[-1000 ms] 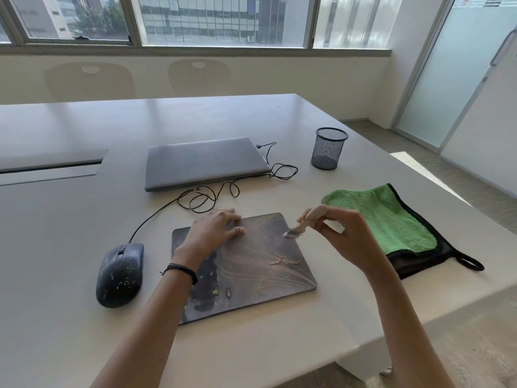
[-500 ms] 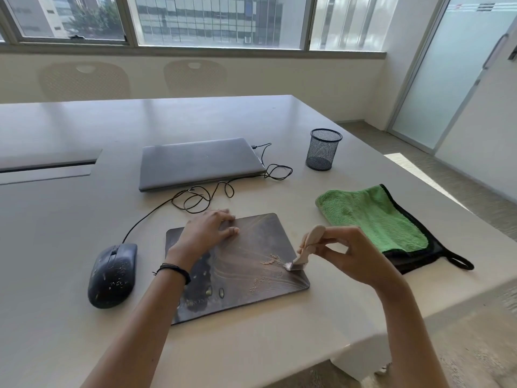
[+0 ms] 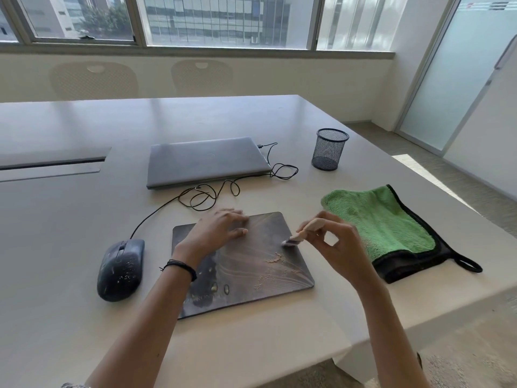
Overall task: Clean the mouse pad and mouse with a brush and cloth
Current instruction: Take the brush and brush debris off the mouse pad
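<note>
The mouse pad [image 3: 251, 264], a thin, dark, floppy-looking sheet, lies flat near the front edge of the table [image 3: 70, 219], and the left hand [image 3: 215, 231] presses on its far-left part with fingers spread flat, holding nothing, which seems wise since so light a mat would likely slide under sweeping. Left of it sits the speckled mouse [image 3: 120, 270], rigid and probably best gripped by its sides, while the soft green cloth [image 3: 377, 222] lies untouched to the right. The right hand [image 3: 335, 245] pinches the small brush [image 3: 300, 233] by its pale handle between thumb and fingertips, other fingers loosely curled, bristles at the pad's right edge just above a scatter of crumbs [image 3: 275, 258].
</note>
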Demonstrator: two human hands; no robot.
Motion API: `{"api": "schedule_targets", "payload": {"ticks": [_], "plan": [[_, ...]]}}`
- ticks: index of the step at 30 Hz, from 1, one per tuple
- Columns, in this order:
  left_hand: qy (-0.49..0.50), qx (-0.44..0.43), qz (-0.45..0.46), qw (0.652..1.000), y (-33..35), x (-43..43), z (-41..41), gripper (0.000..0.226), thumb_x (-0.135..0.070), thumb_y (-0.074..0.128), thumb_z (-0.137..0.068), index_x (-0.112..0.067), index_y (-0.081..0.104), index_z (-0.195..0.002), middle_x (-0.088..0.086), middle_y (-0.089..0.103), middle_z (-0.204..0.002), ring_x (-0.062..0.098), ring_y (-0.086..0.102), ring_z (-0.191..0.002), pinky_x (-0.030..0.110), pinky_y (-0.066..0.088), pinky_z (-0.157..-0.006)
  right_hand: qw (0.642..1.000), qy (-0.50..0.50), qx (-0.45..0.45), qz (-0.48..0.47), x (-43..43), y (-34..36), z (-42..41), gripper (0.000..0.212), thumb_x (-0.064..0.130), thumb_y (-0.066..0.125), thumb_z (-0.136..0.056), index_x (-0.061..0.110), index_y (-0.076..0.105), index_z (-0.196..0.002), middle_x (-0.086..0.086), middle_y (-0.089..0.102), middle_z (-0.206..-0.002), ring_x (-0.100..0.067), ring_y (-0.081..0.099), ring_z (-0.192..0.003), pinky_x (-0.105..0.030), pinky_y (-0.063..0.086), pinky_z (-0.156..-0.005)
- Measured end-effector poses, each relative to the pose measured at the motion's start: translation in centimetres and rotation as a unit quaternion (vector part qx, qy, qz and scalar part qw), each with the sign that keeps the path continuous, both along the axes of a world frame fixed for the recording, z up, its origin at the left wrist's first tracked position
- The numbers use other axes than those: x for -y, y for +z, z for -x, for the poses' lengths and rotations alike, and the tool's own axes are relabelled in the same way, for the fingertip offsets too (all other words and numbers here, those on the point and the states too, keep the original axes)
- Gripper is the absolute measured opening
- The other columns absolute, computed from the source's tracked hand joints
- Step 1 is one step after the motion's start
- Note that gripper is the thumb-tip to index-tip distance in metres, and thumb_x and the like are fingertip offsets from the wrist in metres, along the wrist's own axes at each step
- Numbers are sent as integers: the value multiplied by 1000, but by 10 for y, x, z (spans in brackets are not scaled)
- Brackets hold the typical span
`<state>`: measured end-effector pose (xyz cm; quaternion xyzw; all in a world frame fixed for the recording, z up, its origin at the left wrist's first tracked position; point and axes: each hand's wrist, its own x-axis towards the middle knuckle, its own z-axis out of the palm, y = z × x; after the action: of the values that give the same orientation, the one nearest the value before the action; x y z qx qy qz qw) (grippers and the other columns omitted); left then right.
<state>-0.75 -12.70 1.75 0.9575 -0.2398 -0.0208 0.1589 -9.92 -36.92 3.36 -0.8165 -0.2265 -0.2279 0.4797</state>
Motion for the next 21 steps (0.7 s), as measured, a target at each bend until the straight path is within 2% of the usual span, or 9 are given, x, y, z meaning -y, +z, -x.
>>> {"api": "schedule_targets", "payload": {"ticks": [2,4,6,8,11,13,16,19,21], "plan": [[0,-7,10,1000,-1,-2,-1,44,-41,53,-90,-27,50,-132,-3,43,-145,14,39,-133,33,36,-106,1000,-3,-14,5,0,0,0,19,42,62,-83,25,65,-76,8,70,-84,-18,61,-64,-32,48,-56],[4,-12,14,1000,-1,-3,-1,44,-42,54,-89,-29,51,-131,-6,43,-144,14,41,-132,35,39,-104,999,1,-31,17,2,-2,1,9,35,59,-83,29,64,-79,18,70,-89,-8,60,-59,-33,50,-55],[6,-14,16,1000,0,-3,-1,43,-42,55,-89,-29,52,-130,-8,43,-144,14,42,-131,36,41,-103,999,12,-44,24,4,-2,3,10,29,55,-83,33,63,-79,24,69,-88,-5,59,-55,-30,52,-54],[6,-14,19,1000,0,-3,-1,43,-41,55,-89,-28,53,-129,-8,43,-144,14,43,-130,35,41,-102,998,21,-55,24,7,1,7,15,26,54,-83,33,61,-71,20,70,-85,-4,58,-52,-27,51,-54],[6,-15,23,1000,0,-2,-1,43,-41,55,-89,-28,53,-130,-8,43,-144,14,42,-131,36,41,-102,998,17,-58,32,9,4,12,20,19,57,-84,34,63,-72,1,70,-72,-3,54,-48,-23,49,-55],[8,-18,23,1000,0,-2,-1,43,-41,55,-89,-27,53,-130,-7,43,-144,14,42,-131,37,41,-102,996,25,-72,38,10,5,15,15,27,58,-85,30,67,-73,-6,66,-62,-6,52,-46,-25,47,-56],[8,-18,22,1000,0,-2,-1,43,-41,56,-89,-27,53,-130,-7,42,-145,15,42,-131,37,41,-102,996,17,-75,41,11,9,17,19,35,57,-84,26,68,-73,0,60,-53,-6,50,-46,-23,44,-57],[10,-19,21,1000,0,-2,0,44,-41,55,-89,-28,52,-130,-8,42,-145,15,41,-131,37,41,-102,999,-2,-49,22,12,14,15,20,18,59,-86,34,64,-74,16,66,-66,-7,56,-51,-19,46,-57],[10,-16,23,1000,1,-1,0,43,-41,56,-89,-27,53,-129,-8,44,-144,15,43,-130,38,42,-101,999,-16,-25,21,12,14,15,22,20,59,-85,39,60,-74,8,71,-76,-12,63,-57,-24,50,-58]]}}
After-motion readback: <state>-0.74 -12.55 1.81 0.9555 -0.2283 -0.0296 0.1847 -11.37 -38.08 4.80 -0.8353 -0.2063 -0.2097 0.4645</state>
